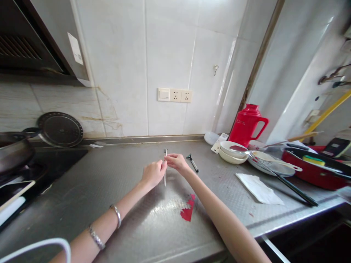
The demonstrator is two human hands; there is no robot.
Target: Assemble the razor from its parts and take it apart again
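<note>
A thin, pale, stick-like thing [165, 179] with a small dark upper end stands roughly upright between my hands, above the steel counter [123, 204]. My left hand [154, 173] is closed around its middle, thumb and fingers pressed together. From the other side, my right hand [177, 162] pinches it slightly higher up. The fingers hide part of it, and its exact kind is too small to make out. Just right of my right hand lies a razor [193, 163] with a black and grey handle. Torn red paper [188, 211] rests nearer to me.
On the right are a red thermos [248, 124], stacked bowls [233, 157], a long dark-handled ladle [296, 190], a white tissue [259, 188] and a red pan [309, 173]. To the left, a pot [15, 151] sits on the stove. A white cable [52, 241] loops at lower left.
</note>
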